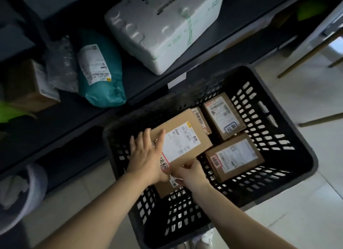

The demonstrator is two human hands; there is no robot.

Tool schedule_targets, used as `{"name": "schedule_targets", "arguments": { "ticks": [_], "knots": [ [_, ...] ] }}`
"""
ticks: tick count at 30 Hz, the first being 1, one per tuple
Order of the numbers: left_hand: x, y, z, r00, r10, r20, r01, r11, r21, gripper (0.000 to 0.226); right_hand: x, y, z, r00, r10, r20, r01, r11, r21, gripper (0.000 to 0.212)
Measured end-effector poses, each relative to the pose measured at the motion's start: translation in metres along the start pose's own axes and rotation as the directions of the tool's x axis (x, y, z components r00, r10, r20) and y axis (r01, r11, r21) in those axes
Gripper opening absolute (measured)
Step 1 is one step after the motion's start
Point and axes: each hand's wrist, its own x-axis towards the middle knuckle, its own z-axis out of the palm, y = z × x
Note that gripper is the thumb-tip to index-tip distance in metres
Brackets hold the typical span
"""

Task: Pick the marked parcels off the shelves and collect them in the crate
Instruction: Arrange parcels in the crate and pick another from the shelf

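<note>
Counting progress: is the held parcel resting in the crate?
Not yet: left hand atop, right hand gripping, parcel tilted over boxes in crate.

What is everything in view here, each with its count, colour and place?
crate: one, black, on the floor before the shelves
held box: one, brown with a white label, inside the crate's left half
other boxes: four showing, brown, in the crate
foam box: one, white, on the shelf
bag: one, teal, left of the foam box
bubble-wrap parcel: one, grey, beside the bag
shelf box: one, brown, far left
shelves: dark
left hand: flat on the held box
right hand: pinches its near edge
</note>
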Motion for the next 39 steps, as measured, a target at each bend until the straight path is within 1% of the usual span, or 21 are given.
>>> {"name": "schedule_targets", "arguments": {
  "ticks": [1, 3, 4, 5, 6, 7, 8, 9, 10, 11, 13, 14, 17, 19, 21, 24, 27, 30, 33, 36, 39],
  "knots": [
    [0.004, -0.002, 0.003, 1.000, 0.012, -0.017, -0.012, 1.000, 0.013, 0.131, 0.006, 0.002, 0.001, 1.000, -0.001, 0.005, 0.001, 1.000, 0.000, 0.055],
    [0.013, -0.007, 0.007, 0.999, 0.035, -0.027, -0.035, 0.999, 0.013, 0.133, 0.008, -0.002, -0.002, 1.000, -0.009, 0.028, 0.010, 1.000, -0.024, 0.047],
    [0.017, -0.011, 0.009, 0.999, 0.042, -0.026, -0.042, 0.999, 0.008, 0.135, 0.011, -0.004, -0.006, 1.000, -0.014, 0.011, 0.015, 0.997, -0.072, 0.041],
    [0.020, -0.016, 0.012, 0.999, 0.050, -0.021, -0.050, 0.999, 0.009, 0.137, 0.018, -0.005, -0.012, 0.998, -0.042, -0.049, 0.036, 0.993, -0.117, 0.038],
    [0.023, -0.020, 0.015, 0.998, 0.060, -0.013, -0.060, 0.998, 0.014, 0.138, 0.021, -0.009, -0.020, 0.989, -0.068, -0.130, 0.050, 0.988, -0.143, 0.041],
    [0.024, -0.025, 0.019, 0.998, 0.068, 0.000, -0.068, 0.998, 0.009, 0.138, 0.031, -0.012, -0.029, 0.970, -0.105, -0.219, 0.074, 0.987, -0.146, 0.049],
    [0.024, -0.029, 0.024, 0.997, 0.070, 0.011, -0.070, 0.997, -0.010, 0.138, 0.036, -0.017, -0.038, 0.950, -0.144, -0.277, 0.096, 0.979, -0.181, 0.061],
    [0.023, -0.034, 0.028, 0.997, 0.069, 0.017, -0.069, 0.997, -0.031, 0.138, 0.040, -0.023, -0.045, 0.938, -0.197, -0.286, 0.132, 0.964, -0.230, 0.071],
    [0.022, -0.038, 0.030, 0.997, 0.070, 0.023, -0.068, 0.997, -0.045, 0.138, 0.043, -0.029, -0.050, 0.946, -0.224, -0.235, 0.157, 0.949, -0.272, 0.075],
    [0.021, -0.042, 0.032, 0.997, 0.071, 0.034, -0.069, 0.996, -0.053, 0.139, 0.048, -0.032, -0.052, 0.956, -0.245, -0.162, 0.187, 0.933, -0.309, 0.071],
    [0.020, -0.046, 0.035, 0.996, 0.062, 0.064, -0.058, 0.996, -0.064, 0.140, 0.048, -0.039, -0.048, 0.972, -0.232, -0.044, 0.199, 0.907, -0.371, 0.053],
    [0.020, -0.047, 0.036, 0.996, 0.053, 0.070, -0.048, 0.997, -0.064, 0.141, 0.050, -0.038, -0.046, 0.967, -0.253, -0.028, 0.221, 0.890, -0.398, 0.047],
    [0.016, -0.053, 0.033, 0.996, 0.036, 0.083, -0.035, 0.999, -0.010, 0.142, 0.049, -0.035, -0.038, 0.958, -0.284, -0.026, 0.248, 0.875, -0.417, 0.040],
    [0.012, -0.059, 0.028, 0.996, 0.039, 0.076, -0.044, 0.998, 0.053, 0.142, 0.046, -0.032, -0.036, 0.960, -0.281, -0.010, 0.251, 0.871, -0.421, 0.040],
    [0.010, -0.061, 0.024, 0.994, 0.040, 0.099, -0.048, 0.995, 0.085, 0.141, 0.045, -0.028, -0.033, 0.957, -0.290, -0.018, 0.255, 0.867, -0.428, 0.039],
    [0.019, -0.056, 0.024, 0.989, 0.021, 0.143, -0.036, 0.994, 0.102, 0.140, 0.052, -0.031, -0.031, 0.965, -0.257, -0.057, 0.213, 0.889, -0.406, 0.039],
    [0.027, -0.051, 0.034, 0.979, -0.004, 0.203, -0.016, 0.995, 0.098, 0.140, 0.059, -0.025, -0.028, 0.974, -0.219, -0.049, 0.173, 0.872, -0.459, 0.040],
    [0.037, -0.051, 0.044, 0.975, -0.044, 0.218, 0.011, 0.989, 0.150, 0.140, 0.066, -0.021, -0.026, 0.966, -0.252, -0.055, 0.196, 0.857, -0.477, 0.040],
    [0.040, -0.051, 0.047, 0.971, -0.073, 0.229, 0.037, 0.987, 0.157, 0.139, 0.069, -0.022, -0.023, 0.956, -0.286, -0.064, 0.220, 0.845, -0.488, 0.040],
    [0.034, -0.043, 0.045, 0.986, -0.050, 0.161, 0.017, 0.979, 0.202, 0.134, 0.069, -0.021, -0.022, 0.945, -0.322, -0.063, 0.240, 0.808, -0.538, 0.040],
    [0.023, -0.034, 0.046, 0.995, -0.013, 0.100, -0.011, 0.972, 0.233, 0.120, 0.067, -0.022, -0.020, 0.935, -0.352, -0.049, 0.249, 0.745, -0.619, 0.038]
  ]
}}
